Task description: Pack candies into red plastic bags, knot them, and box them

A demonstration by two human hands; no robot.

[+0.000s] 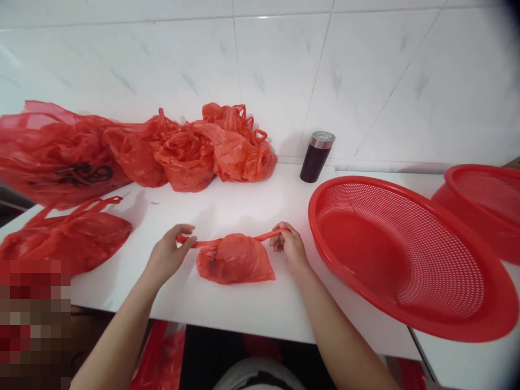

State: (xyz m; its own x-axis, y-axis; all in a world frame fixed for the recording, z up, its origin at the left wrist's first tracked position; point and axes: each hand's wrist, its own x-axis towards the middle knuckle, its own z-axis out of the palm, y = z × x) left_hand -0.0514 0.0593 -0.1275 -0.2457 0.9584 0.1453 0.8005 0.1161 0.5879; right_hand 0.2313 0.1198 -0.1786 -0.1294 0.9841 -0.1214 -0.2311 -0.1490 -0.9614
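A small red plastic bag (239, 260) with something round and darker inside lies on the white table in front of me. Its two handles are stretched out sideways. My left hand (170, 249) pinches the left handle between thumb and fingers. On the other side, my right hand (288, 244) is closed on the right handle, its fingers curled. What the bag contains is blurred by the red plastic.
Several filled red bags (184, 157) line the tiled wall, with another red bag (93, 238) at the left. A dark tumbler (316, 160) with a silver lid stands behind. To the right sit a large red colander (357, 249) and a second red basket (479, 216).
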